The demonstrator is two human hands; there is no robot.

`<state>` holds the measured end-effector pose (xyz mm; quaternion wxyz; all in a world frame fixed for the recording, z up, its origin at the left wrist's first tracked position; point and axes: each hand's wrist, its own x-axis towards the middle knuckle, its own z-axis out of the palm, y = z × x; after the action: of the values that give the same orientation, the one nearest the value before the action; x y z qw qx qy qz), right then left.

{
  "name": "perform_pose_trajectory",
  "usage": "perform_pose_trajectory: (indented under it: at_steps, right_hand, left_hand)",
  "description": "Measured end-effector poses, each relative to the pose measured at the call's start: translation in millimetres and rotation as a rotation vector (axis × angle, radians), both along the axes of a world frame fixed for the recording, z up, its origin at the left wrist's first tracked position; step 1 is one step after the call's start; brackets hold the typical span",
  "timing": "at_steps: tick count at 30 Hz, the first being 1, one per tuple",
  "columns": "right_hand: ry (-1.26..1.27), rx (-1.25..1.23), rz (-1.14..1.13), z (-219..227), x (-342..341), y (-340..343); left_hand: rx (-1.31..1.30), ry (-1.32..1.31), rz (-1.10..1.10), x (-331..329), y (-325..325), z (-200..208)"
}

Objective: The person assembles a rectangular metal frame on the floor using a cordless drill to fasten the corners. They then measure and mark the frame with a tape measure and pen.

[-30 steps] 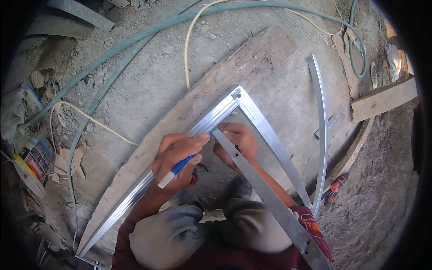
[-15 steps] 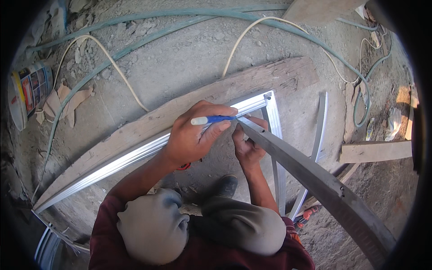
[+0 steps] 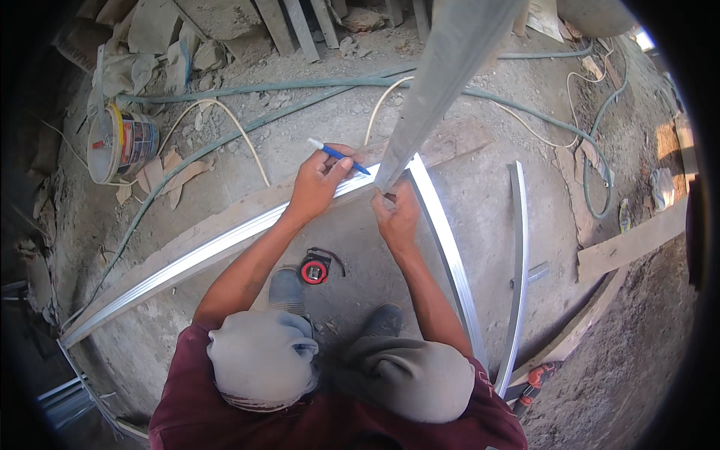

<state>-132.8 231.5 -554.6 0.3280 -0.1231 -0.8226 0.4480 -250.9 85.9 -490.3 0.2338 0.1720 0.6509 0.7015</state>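
A blue marker pen with a white end [image 3: 357, 168] is pinched in my left hand [image 3: 318, 180]. Its tip points right, near the corner of a silver metal frame. My right hand [image 3: 397, 219] grips the lower end of a long grey metal bar [image 3: 442, 82], which slants up across the picture to the top edge. One long silver channel [image 3: 202, 253] of the frame runs to the far left, beneath my left hand. The other silver channel [image 3: 448, 251] passes right of my right forearm. My right fingertips partly hide the bar's end.
Between my boots and hands lies a red-and-black tape measure [image 3: 315, 268]. A wooden plank [image 3: 457, 145] lies under the frame. To the right are a loose silver strip [image 3: 516, 262] and a red-handled tool [image 3: 535, 379]. A bucket [image 3: 135, 141] and a green hose [image 3: 274, 86] lie beyond.
The grey bar has swung from the lower right to point up and away. My left hand and pen have drawn back left from its end. The tape measure shows fully now.
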Motion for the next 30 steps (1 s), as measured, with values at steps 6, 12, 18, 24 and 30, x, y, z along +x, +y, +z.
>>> perform_pose_trajectory:
  at_steps: [6, 12, 18, 24, 30]
  right_hand:
    - [0.0, 0.019, -0.025, 9.1, 7.9, -2.0]
    - [0.024, -0.071, -0.007, -0.5, 8.9, -7.8]
    - [0.027, -0.119, -0.027, -2.7, 10.3, -10.7]
    - [0.077, -0.102, -0.028, -2.4, 7.0, -7.5]
    - [0.065, -0.112, -0.038, -0.8, 7.5, -3.8]
  left_hand:
    - [-0.212, 0.201, 0.002, 0.3, 0.5, -4.9]
    - [-0.161, 0.095, 0.012, 5.5, 0.8, 4.4]
    - [-0.181, 0.176, 0.089, 9.5, -1.1, 1.4]
    - [-0.111, 0.27, -0.038, 1.3, -13.3, -11.2]
    - [-0.177, 0.314, -0.06, 1.8, -12.5, -9.0]
